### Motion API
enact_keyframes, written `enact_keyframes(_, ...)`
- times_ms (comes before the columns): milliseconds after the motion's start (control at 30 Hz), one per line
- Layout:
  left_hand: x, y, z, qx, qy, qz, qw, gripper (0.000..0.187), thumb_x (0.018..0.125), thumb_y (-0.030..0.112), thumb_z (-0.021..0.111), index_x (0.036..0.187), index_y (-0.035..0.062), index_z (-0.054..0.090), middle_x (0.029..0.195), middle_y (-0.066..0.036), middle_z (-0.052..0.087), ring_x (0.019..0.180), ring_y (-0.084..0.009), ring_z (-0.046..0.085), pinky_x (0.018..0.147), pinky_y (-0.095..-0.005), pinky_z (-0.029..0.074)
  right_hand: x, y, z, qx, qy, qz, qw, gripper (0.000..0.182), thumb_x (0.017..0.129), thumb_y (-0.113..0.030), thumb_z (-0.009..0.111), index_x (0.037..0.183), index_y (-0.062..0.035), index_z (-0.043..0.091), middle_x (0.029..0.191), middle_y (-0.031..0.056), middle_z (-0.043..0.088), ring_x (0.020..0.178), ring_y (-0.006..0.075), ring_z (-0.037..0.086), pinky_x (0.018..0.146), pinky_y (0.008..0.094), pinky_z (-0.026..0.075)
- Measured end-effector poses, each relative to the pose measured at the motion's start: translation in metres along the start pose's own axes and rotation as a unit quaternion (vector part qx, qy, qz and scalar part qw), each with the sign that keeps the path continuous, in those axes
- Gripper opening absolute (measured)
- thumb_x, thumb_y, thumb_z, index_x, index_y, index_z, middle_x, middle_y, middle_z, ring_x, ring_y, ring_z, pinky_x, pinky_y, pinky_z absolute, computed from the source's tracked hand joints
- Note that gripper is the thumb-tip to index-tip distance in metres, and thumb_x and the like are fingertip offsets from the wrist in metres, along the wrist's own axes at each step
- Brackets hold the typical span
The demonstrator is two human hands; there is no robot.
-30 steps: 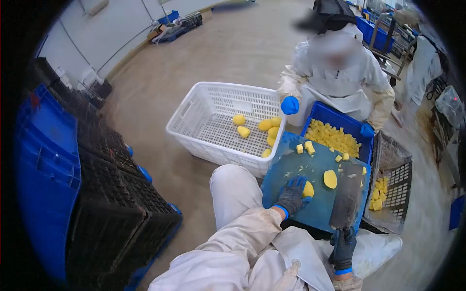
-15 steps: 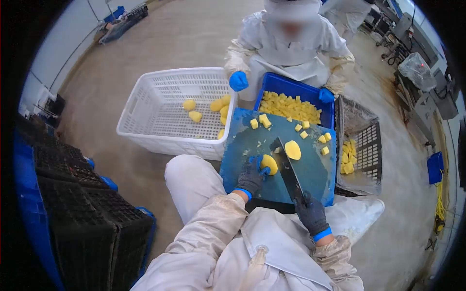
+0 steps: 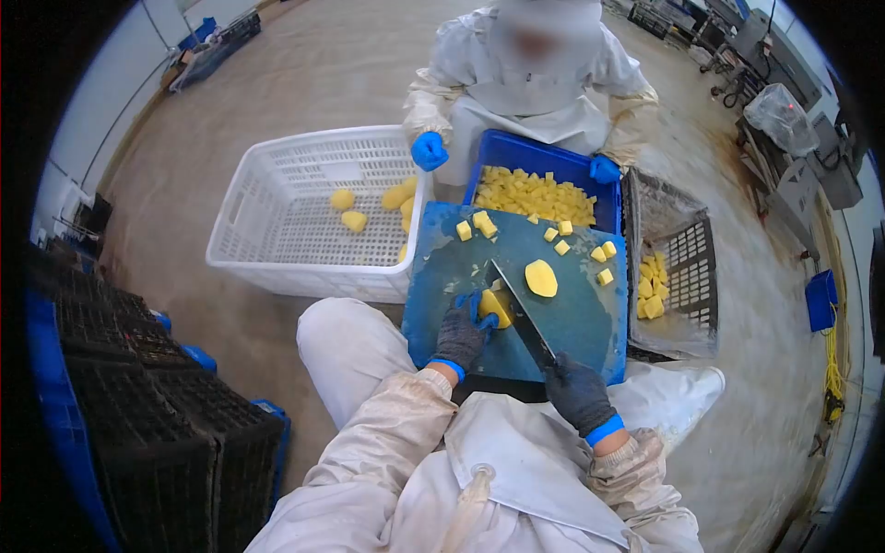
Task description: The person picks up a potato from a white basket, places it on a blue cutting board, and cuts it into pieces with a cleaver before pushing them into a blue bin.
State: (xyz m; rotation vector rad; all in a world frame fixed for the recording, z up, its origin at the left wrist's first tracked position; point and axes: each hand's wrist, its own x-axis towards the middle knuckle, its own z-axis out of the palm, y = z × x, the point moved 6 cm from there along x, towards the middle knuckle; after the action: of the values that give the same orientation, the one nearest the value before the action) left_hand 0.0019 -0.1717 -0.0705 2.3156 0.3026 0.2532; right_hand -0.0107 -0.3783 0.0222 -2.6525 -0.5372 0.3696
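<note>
My left hand [image 3: 463,330], in a dark glove with blue fingertips, is closed on a peeled yellow potato [image 3: 497,310] on the blue-green cutting board [image 3: 576,341]. My right hand [image 3: 576,392], gloved the same way, grips the handle of a wide-bladed knife [image 3: 524,323]. The blade slants over the board, its edge right at the potato's right side. Beyond the blade a flat oval potato slice [image 3: 541,278] lies on the board. Several potato cubes [image 3: 484,222] are scattered along the far part of the board.
A white crate [image 3: 309,269] with several peeled potatoes stands at the left. A blue bin [image 3: 606,205] full of cubes sits beyond the board, near a person's blue-gloved hand [image 3: 604,169]. To the right is a dark lined crate [image 3: 691,286] with potato pieces; black crates [image 3: 147,442] are stacked at lower left.
The knife has shifted left, from between the slice and the held potato to right against the potato. The whole view has slid slightly left.
</note>
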Motion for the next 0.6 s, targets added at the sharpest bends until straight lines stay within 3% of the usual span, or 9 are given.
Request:
enact_keyframes(100,0.000,-0.001,0.001,-0.019,-0.021,-0.038,0.999,0.052,0.077,0.027,0.065,0.120,0.0008,0.050,0.113,-0.021,0.053,0.105,-0.0367,0.051,0.092,-0.0415,0.040,0.004,-0.001,0.005,-0.053,-0.026,-0.016,0.998,0.024,0.086,-0.030,0.051,0.086,-0.0061,0.057,0.069,0.0187,0.061,0.066,0.0373,0.061,0.057,0.0463,0.047)
enact_keyframes(333,0.002,-0.003,0.005,0.012,-0.025,0.004,1.000,0.052,0.078,0.030,0.064,0.118,-0.0016,0.051,0.111,-0.022,0.053,0.104,-0.0372,0.051,0.092,-0.0419,0.041,0.012,-0.007,0.009,-0.090,-0.080,-0.004,0.993,0.023,0.086,-0.026,0.047,0.089,-0.0043,0.057,0.072,0.0199,0.062,0.068,0.0359,0.062,0.060,0.0465,0.049)
enact_keyframes(433,-0.001,-0.002,0.004,0.032,-0.025,0.006,0.999,0.052,0.078,0.030,0.063,0.117,-0.0019,0.051,0.110,-0.022,0.054,0.103,-0.0375,0.051,0.091,-0.0422,0.041,0.028,0.004,0.039,-0.064,-0.077,0.001,0.995,0.024,0.086,-0.024,0.046,0.090,-0.0035,0.057,0.071,0.0201,0.062,0.067,0.0360,0.062,0.062,0.0470,0.049)
enact_keyframes(500,-0.002,-0.001,0.001,0.025,-0.013,-0.008,1.000,0.050,0.079,0.031,0.063,0.116,-0.0007,0.052,0.110,-0.022,0.054,0.102,-0.0376,0.052,0.090,-0.0429,0.041,0.041,-0.001,0.044,-0.071,-0.009,-0.060,0.996,0.027,0.085,-0.027,0.050,0.087,-0.0015,0.058,0.068,0.0211,0.061,0.067,0.0377,0.062,0.061,0.0482,0.048)
enact_keyframes(600,-0.003,0.002,-0.004,0.005,0.007,0.022,1.000,0.047,0.079,0.030,0.064,0.114,0.0008,0.053,0.110,-0.021,0.054,0.100,-0.0375,0.053,0.089,-0.0431,0.042,0.041,0.006,0.034,-0.030,-0.021,-0.003,0.999,0.027,0.085,-0.028,0.051,0.086,-0.0021,0.057,0.068,0.0213,0.060,0.066,0.0383,0.061,0.060,0.0481,0.048)
